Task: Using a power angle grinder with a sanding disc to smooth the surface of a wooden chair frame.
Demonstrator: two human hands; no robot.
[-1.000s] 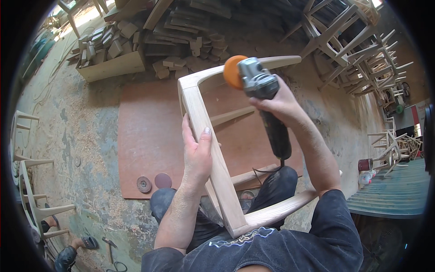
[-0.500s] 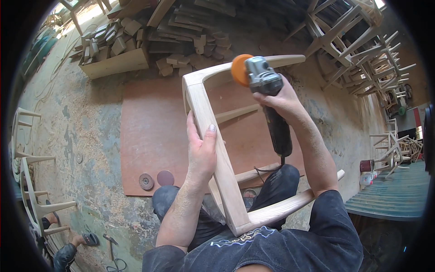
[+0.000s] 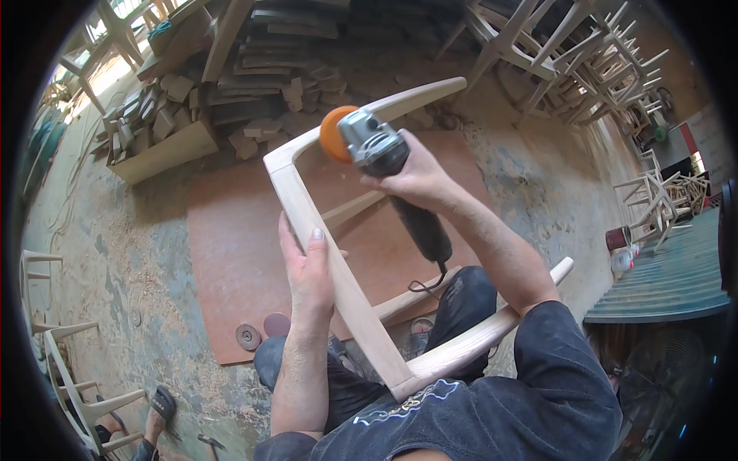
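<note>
A pale wooden chair frame [image 3: 338, 265] leans across my lap, its long rail running from my shirt up to a far corner. My left hand [image 3: 309, 269] is wrapped round the middle of this rail, thumb on top. My right hand [image 3: 419, 175] grips a grey and black angle grinder [image 3: 374, 144] near its head. The grinder's orange disc [image 3: 334, 135] is against or very close to the frame's far curved arm, near the corner; exact contact is hard to tell. A cord leaves the grinder's rear end by my right knee.
A reddish-brown board [image 3: 231, 261] lies under the frame. Two sanding discs, one a worn flap disc [image 3: 247, 336], rest at its near left. Beyond are a box of wood offcuts [image 3: 165, 150] and stacked chair frames [image 3: 538, 54]. A hammer [image 3: 209, 442] and another person's sandalled foot [image 3: 163, 403] are lower left.
My right hand has moved the grinder left along the far arm, closer to the corner. My left hand keeps its hold on the rail. The whole view has shifted.
</note>
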